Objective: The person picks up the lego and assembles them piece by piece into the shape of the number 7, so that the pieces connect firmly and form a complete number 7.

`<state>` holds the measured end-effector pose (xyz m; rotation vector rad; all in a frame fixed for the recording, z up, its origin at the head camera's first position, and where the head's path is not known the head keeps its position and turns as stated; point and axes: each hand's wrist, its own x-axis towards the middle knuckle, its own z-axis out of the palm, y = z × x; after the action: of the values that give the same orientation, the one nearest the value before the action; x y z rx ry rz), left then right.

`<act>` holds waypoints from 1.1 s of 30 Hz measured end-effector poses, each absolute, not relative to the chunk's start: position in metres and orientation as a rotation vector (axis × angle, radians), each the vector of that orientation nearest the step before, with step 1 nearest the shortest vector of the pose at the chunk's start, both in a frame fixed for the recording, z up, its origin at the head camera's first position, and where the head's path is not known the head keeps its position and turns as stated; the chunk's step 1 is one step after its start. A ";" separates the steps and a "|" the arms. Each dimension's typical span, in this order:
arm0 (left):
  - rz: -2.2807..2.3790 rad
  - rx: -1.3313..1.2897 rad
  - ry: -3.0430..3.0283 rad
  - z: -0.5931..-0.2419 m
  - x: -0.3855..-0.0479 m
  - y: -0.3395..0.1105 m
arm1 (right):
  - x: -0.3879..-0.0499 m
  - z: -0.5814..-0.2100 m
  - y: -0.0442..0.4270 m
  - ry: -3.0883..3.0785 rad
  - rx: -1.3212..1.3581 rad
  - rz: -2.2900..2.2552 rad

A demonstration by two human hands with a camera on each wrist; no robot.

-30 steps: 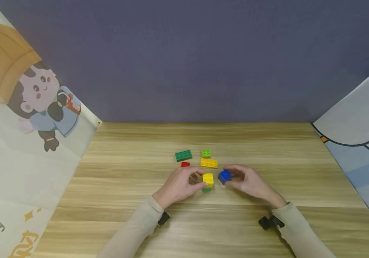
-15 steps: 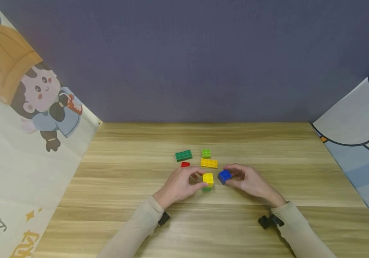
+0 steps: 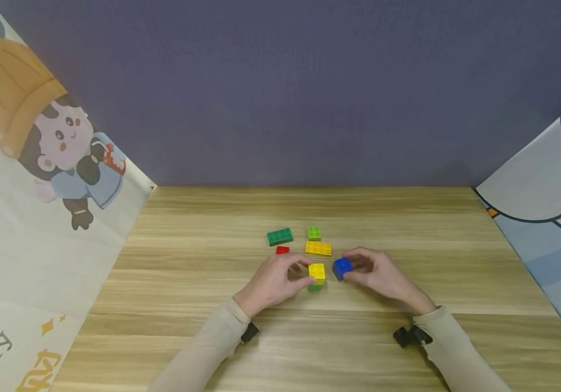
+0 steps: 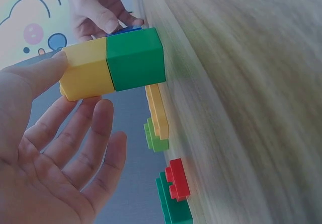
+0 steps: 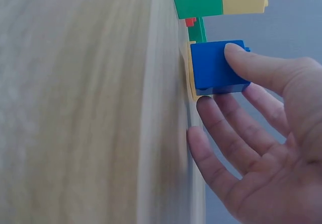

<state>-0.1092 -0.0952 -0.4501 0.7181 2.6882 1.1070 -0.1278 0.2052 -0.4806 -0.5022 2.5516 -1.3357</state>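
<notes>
A yellow block (image 3: 316, 270) is sitting on a green block (image 4: 136, 60), the pair standing upright near the middle of the bench (image 3: 280, 348), and the left hand (image 3: 275, 279) is pinching the yellow one between thumb and fingers. Just right of this stack, apart from it, the right hand (image 3: 377, 274) is gripping a blue block (image 3: 342, 268) in its fingers. Behind, a longer yellow brick (image 3: 318, 248) is lying before a lime block (image 3: 313, 233); leftward, a red brick (image 3: 282, 250) is lying near a dark green brick (image 3: 280, 236).

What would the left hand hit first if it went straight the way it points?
Probably the blue building brick in the right hand, beyond the yellow-and-green stack the left hand holds; relative height is unclear.
</notes>
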 end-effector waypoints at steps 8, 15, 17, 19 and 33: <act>1.118 0.711 2.685 -0.450 -0.109 -0.095 | -0.127 -0.477 0.204 2.549 -0.503 -1.370; 1.136 0.717 2.679 -0.451 -0.109 -0.095 | -0.125 -0.474 0.204 2.537 -0.489 -1.409; 1.135 0.720 2.680 -0.451 -0.109 -0.095 | -0.124 -0.473 0.203 2.535 -0.483 -1.417; 1.133 0.720 2.681 -0.451 -0.108 -0.095 | -0.123 -0.472 0.203 2.533 -0.473 -1.426; 1.141 0.708 2.671 -0.453 -0.109 -0.094 | -0.119 -0.465 0.198 2.569 -0.457 -1.415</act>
<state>-0.1089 -0.0940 -0.4529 0.7085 2.6709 1.1409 -0.1191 0.1979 -0.4649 -0.4568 2.5691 -1.4148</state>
